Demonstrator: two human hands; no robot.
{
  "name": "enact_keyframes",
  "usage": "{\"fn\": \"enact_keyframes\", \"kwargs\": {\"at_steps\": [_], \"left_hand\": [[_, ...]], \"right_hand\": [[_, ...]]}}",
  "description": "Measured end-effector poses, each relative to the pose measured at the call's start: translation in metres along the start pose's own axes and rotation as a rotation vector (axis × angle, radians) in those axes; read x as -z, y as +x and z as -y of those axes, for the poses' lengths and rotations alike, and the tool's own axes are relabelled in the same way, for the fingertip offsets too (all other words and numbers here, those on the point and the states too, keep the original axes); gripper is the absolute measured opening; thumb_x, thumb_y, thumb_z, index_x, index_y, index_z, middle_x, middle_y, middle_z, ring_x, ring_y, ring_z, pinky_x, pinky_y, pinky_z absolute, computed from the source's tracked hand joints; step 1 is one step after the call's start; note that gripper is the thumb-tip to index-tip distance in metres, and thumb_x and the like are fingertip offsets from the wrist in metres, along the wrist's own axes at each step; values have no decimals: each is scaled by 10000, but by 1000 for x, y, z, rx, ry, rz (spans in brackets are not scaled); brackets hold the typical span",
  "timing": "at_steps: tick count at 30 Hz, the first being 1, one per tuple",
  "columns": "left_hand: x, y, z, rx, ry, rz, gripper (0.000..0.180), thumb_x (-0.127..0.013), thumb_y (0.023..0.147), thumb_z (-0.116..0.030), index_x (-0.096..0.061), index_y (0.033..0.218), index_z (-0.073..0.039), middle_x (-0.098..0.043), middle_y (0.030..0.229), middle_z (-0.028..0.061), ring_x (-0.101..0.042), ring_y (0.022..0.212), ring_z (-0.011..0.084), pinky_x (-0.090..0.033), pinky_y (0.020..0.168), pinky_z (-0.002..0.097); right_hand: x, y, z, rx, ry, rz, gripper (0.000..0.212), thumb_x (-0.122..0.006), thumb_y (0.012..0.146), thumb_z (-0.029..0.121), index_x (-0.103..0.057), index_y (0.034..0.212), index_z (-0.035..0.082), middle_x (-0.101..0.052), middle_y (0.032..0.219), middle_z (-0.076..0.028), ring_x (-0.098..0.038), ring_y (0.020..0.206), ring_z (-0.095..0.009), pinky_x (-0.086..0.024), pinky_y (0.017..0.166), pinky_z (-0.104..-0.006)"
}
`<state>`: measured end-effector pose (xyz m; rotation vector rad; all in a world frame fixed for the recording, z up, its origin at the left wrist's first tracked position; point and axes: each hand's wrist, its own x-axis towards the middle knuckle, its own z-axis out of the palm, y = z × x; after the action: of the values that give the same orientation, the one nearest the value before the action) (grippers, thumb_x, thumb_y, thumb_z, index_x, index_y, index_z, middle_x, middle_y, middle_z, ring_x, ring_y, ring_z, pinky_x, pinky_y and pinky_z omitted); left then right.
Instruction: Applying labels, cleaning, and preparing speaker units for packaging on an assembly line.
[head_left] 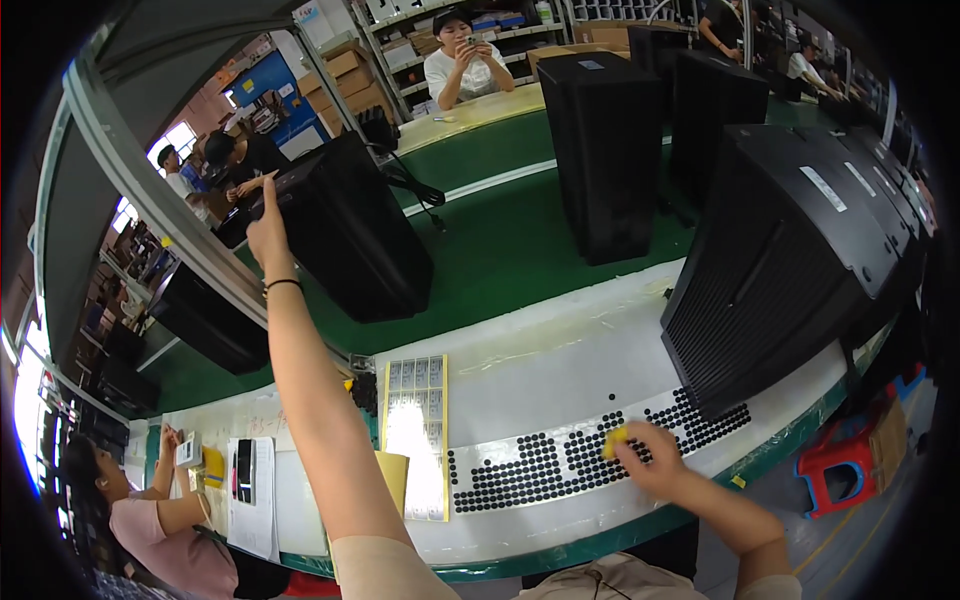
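Note:
My left arm reaches far forward, and my left hand (268,232) is at the upper left edge of a tall black cabinet (350,225) on the green surface. One finger of it stretches upward along the cabinet; the other fingers are partly hidden. Close to the front edge, my right hand (652,462) pinches a small yellow piece (613,442), whose kind I cannot make out. It hovers over or touches a white sheet (560,462) bearing rows of small black round pads. Left of that sheet lies a yellow-edged sheet of silver labels (415,376).
A large ribbed black cabinet (770,270) leans at the right of the white worktop. Further black cabinets (600,160) stand on the green conveyor (480,270), with a black cable (412,185) nearby. A metal post (170,190) rises at left. Co-workers (465,65) are around; a red stool (835,475) stands right.

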<state>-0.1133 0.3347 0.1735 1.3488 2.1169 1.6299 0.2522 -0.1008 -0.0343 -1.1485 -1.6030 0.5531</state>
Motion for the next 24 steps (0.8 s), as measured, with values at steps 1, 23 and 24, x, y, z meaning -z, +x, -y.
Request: {"fn": "enact_keyframes", "kwargs": {"at_steps": [1, 23, 24], "left_hand": [[-2, 7, -3, 17, 26, 50, 1146, -468, 631, -877, -591, 1062, 177, -575, 1158, 325, -537, 1149, 391, -393, 980, 426], [72, -155, 48, 142, -944, 462, 675, -581, 900, -469, -453, 1342, 25, -640, 1021, 98, -603, 862, 144, -462, 790, 240], [76, -179, 39, 201, -1063, 479, 661, -548, 904, -512, -494, 1296, 18, -647, 995, 96, -610, 853, 150, -471, 769, 244]], "right_hand": [[0, 20, -3, -144, 103, 39, 155, -580, 881, 37, -542, 1029, 13, -651, 857, -97, -640, 768, -203, -507, 716, -321], [-35, 254, -22, -969, 1341, 65, 792, -516, 888, 573, -387, 1274, -107, -542, 1238, -232, -588, 1084, -331, -472, 972, -422], [-37, 248, -20, -987, 1341, 70, 792, -516, 888, 573, -387, 1274, -107, -542, 1238, -232, -588, 1084, -331, -472, 972, -422]]}}
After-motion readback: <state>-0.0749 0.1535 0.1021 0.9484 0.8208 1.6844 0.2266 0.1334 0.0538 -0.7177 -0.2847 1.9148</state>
